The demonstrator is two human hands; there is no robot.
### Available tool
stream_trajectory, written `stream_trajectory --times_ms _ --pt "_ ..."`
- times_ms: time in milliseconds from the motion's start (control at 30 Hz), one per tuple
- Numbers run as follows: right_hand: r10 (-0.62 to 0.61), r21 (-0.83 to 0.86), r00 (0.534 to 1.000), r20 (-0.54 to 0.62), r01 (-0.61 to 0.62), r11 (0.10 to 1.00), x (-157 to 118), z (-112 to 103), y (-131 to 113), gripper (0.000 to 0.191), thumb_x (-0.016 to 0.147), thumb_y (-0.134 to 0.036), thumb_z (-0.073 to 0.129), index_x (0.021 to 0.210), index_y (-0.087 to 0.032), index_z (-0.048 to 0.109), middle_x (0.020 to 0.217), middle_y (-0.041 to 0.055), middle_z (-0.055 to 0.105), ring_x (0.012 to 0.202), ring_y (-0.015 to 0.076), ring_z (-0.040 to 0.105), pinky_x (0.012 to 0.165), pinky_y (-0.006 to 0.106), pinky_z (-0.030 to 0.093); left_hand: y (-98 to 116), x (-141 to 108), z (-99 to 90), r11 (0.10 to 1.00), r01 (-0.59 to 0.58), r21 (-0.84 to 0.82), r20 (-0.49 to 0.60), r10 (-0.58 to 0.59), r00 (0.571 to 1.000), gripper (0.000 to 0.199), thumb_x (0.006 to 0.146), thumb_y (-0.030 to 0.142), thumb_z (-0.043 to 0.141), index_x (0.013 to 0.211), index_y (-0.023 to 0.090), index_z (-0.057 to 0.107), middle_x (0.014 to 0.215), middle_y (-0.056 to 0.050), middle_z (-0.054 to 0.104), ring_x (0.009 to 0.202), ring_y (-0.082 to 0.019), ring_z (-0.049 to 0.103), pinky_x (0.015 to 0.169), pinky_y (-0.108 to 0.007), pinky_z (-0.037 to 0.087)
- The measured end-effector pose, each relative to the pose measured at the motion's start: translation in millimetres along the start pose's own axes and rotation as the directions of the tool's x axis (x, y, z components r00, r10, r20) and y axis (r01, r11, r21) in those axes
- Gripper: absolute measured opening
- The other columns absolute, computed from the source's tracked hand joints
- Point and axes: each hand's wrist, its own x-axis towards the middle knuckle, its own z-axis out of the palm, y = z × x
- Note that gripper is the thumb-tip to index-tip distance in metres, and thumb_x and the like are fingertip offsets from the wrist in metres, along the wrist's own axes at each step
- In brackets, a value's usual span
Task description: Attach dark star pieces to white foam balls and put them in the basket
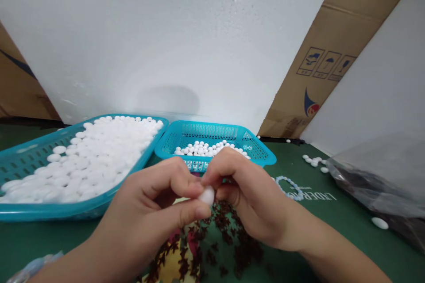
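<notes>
a: head view: step in hand?

b: to judge by the fingers, close two-handed fingertip work on one white piece [207, 195], just above the dark red star-shaped bits [247, 252].

a: state of the left hand [139, 208]?

b: nearly closed; white piece pinched between thumb and forefinger, rounded side exposed.

a: and the right hand [259, 199]?

b: curled, thumb and forefinger drawn together against the piece; anything between those tips hidden, so impossible to tell.

a: demands of the next move?

b: by judgement, steady left pinch, light right fingertip pressure; risk of slipping on so smooth and round a surface.

a: surroundings?

b: at left, large blue basket [40, 215], heaped with similar pieces; beyond the hands, small blue basket [267, 157], with fewer. at right, on the green surface [348, 234], ring of pale blue beads [296, 188]; farther right, clear plastic bag [375, 185] with dark contents.
</notes>
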Motion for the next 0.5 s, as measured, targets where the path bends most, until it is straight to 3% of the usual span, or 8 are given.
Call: stream_trajectory --times_ms 133,233,367,433,500 --pt "0.046 0.034 0.986 0.158 -0.052 0.998 -0.1 -5.8 1.6 0.028 0.062 0.004 0.03 0.078 -0.019 0.033 0.066 -0.0018 0.036 0.058 0.0048 0.037 0.049 0.012 0.036 1.1 -0.9 1.3 0.998 0.041 0.051 0.012 -0.042 0.999 0.018 0.051 0.011 0.058 0.039 0.017 0.046 0.042 0.007 0.041 0.042 -0.003 0.041 0.037 -0.009 0.034" --pt "0.026 0.071 0.989 0.147 -0.037 0.997 0.3 -6.9 6.0 0.024 0.065 0.0 0.034 0.081 -0.018 0.033 0.064 -0.0019 0.035 0.056 0.0055 0.035 0.048 0.014 0.036 3.1 1.1 0.1 0.989 0.139 0.042 0.063 -0.141 0.988 0.02 0.047 0.008 0.058 0.035 0.015 0.044 0.04 0.006 0.041 0.041 -0.003 0.04 0.037 -0.009 0.033" --pt "-0.003 0.146 0.996 -0.088 0.016 0.989 2.2 -1.3 11.3 0.011 0.071 -0.012 0.04 0.079 -0.019 0.036 0.065 -0.0016 0.037 0.058 0.007 0.038 0.048 0.017 0.037 6.4 3.6 2.2 0.924 0.302 -0.235 0.031 -0.303 0.952 0.019 0.044 0.005 0.058 0.038 0.014 0.042 0.041 0.007 0.042 0.04 -0.004 0.041 0.036 -0.011 0.034" --pt "-0.072 0.142 0.966 -0.25 0.11 0.984 3.3 2.1 11.2 0.011 0.07 -0.012 0.044 0.075 -0.02 0.038 0.068 -0.0012 0.039 0.064 0.0079 0.041 0.053 0.018 0.039 7.8 3.8 4.9 0.872 0.323 -0.368 0.002 -0.346 0.938 0.018 0.043 0.004 0.058 0.041 0.015 0.044 0.043 0.008 0.044 0.04 -0.003 0.043 0.038 -0.011 0.035" --pt "-0.151 0.085 0.928 -0.341 0.191 0.978 3.9 4.2 9.7 0.011 0.069 -0.009 0.045 0.07 -0.019 0.041 0.07 -0.0005 0.041 0.068 0.0082 0.043 0.058 0.019 0.04 8.5 3.4 7.4 0.827 0.325 -0.458 -0.014 -0.373 0.928 0.016 0.043 0.003 0.057 0.043 0.016 0.047 0.045 0.008 0.045 0.041 -0.003 0.045 0.039 -0.011 0.038"
